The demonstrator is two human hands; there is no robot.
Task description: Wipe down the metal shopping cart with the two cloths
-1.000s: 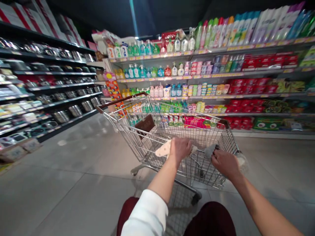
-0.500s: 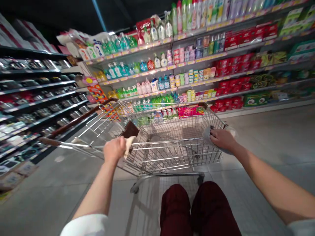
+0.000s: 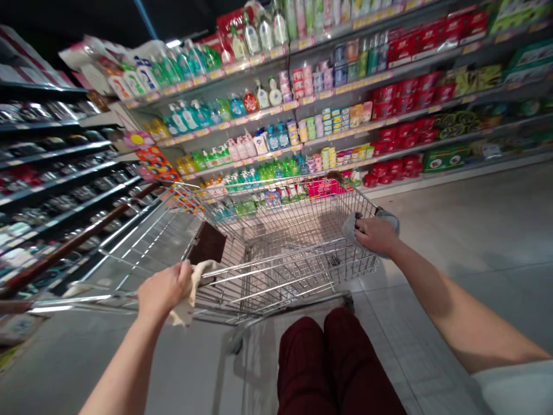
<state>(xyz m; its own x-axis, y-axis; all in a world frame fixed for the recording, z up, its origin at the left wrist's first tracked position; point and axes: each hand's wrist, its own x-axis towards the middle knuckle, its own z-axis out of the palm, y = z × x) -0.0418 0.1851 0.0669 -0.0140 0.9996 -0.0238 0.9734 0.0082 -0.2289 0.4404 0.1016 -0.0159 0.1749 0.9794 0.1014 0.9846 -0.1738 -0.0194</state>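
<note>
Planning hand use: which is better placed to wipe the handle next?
Left hand, probably: holding the cream cloth, nearer the handle. Right hand, with the grey cloth, is at the other end of the cart.

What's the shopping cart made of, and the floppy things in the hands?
The shopping cart looks like shiny metal: it glints in bright lines. The cream cloth in the left hand seems dull fabric, because it folds and droops. The gray cloth in the right hand is probably matte fabric too: bunched, without shine.
</note>
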